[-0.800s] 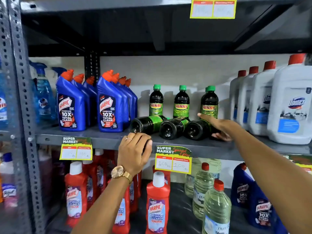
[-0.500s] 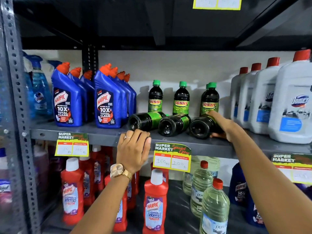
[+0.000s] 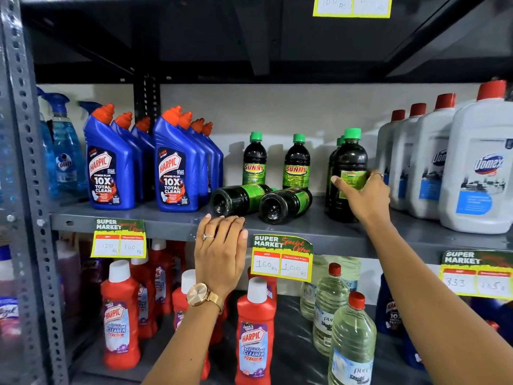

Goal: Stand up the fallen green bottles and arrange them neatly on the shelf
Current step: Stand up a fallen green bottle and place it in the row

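Two dark green-labelled bottles lie on their sides on the grey shelf [image 3: 319, 226], bases toward me: the left fallen bottle [image 3: 238, 198] and the right fallen bottle [image 3: 286, 204]. Behind them two Sunny bottles stand upright [image 3: 254, 159] [image 3: 297, 162]. My right hand [image 3: 363, 198] grips a third green-capped bottle [image 3: 348, 151], upright on the shelf, in front of other standing ones. My left hand [image 3: 220, 251] rests with its fingers on the shelf's front edge, just below the left fallen bottle, holding nothing.
Blue Harpic bottles [image 3: 175, 168] stand left of the green ones, white Domex jugs [image 3: 477, 176] to the right. Price tags [image 3: 281, 258] hang from the shelf edge. Red Harpic bottles [image 3: 254, 337] and clear bottles [image 3: 352, 343] fill the lower shelf. A steel upright [image 3: 25, 190] borders the left.
My right hand has turned the rightmost fallen bottle from lying to upright and holds it standing. The left hand stayed on the shelf edge.
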Tool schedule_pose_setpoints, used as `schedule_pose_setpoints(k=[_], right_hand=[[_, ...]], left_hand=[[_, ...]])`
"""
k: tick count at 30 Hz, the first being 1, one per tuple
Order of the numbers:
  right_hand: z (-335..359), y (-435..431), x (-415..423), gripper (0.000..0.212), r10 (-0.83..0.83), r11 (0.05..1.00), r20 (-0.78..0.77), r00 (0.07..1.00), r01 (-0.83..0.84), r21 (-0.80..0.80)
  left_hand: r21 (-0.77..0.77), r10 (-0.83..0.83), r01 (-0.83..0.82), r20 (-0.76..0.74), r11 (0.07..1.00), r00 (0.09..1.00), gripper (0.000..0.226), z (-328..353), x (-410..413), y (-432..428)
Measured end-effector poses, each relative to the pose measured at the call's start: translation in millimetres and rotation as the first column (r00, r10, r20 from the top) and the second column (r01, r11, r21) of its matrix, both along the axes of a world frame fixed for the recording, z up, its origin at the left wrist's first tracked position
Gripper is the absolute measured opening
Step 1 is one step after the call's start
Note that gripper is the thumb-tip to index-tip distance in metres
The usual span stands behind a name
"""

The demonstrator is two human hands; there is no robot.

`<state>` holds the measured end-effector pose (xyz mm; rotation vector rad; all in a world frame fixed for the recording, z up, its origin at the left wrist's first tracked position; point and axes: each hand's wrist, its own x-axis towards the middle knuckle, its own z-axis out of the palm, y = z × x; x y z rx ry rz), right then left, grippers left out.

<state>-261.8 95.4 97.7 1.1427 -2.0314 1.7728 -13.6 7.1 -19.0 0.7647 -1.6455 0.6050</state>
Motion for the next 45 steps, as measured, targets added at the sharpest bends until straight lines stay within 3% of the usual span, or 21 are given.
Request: schedule_pose_setpoints(k=[5,7,12,18,24,29,35,36,40,45], right_hand=[[-0.8,3.2,-7.0,0.055,0.149,0.988,0.190,0.970,-0.155,0.016],[-1.7,4.6,-7.5,0.051,0.131,0.990,0.183,0.974,-0.138,0.025],[-0.5,7.0,-0.1,0.082,0.019,0.998,0.063,0.998,-0.022,0.053],[-1.3,10.5,-4.4,0.065,0.145,0.986,0.244,0.959,-0.161,0.049],[-1.6,6.9,-2.4,0.083,0.016,0.991,0.134,0.991,-0.034,0.127],[-4.0,4.9,-8.5,0.060,0.127,0.982,0.255,0.959,-0.158,0.107],[-5.3,2.4,-7.7,0.100,-0.007,0.976,0.168,0.986,-0.030,0.214],[-4.9,1.2,-9.6,0.099,0.009,0.977,0.183,0.983,-0.047,0.207],[-5.3,2.4,-12.2,0.058,0.110,0.983,0.274,0.956,-0.145,0.113],[-5.2,2.0,-6.5,0.059,0.026,0.988,0.195,0.980,-0.055,0.146]], left_hand=[[0.031,-0.009,0.009,-0.003,0.999,1.000,0.042,-1.3,1.4,3.9],[0.030,-0.014,0.014,0.000,0.999,1.000,0.042,-1.6,2.1,3.5],[0.026,-0.008,0.009,-0.010,1.000,1.000,0.039,-1.9,1.5,3.4],[0.036,0.006,-0.005,-0.012,0.999,1.000,0.039,-1.7,0.1,4.1],[0.032,0.001,-0.001,-0.012,0.999,1.000,0.038,-0.8,1.4,6.1],[0.043,0.001,-0.001,-0.005,0.999,1.000,0.037,-0.1,3.0,9.0],[0.074,-0.010,0.009,0.004,0.997,1.000,0.039,1.0,4.1,11.9],[0.078,-0.012,0.012,0.005,0.997,1.000,0.039,1.2,4.3,12.1],[0.080,-0.012,0.012,0.006,0.997,1.000,0.039,1.1,4.1,11.6],[0.088,-0.019,0.018,0.002,0.996,1.000,0.039,0.9,4.2,12.3]])
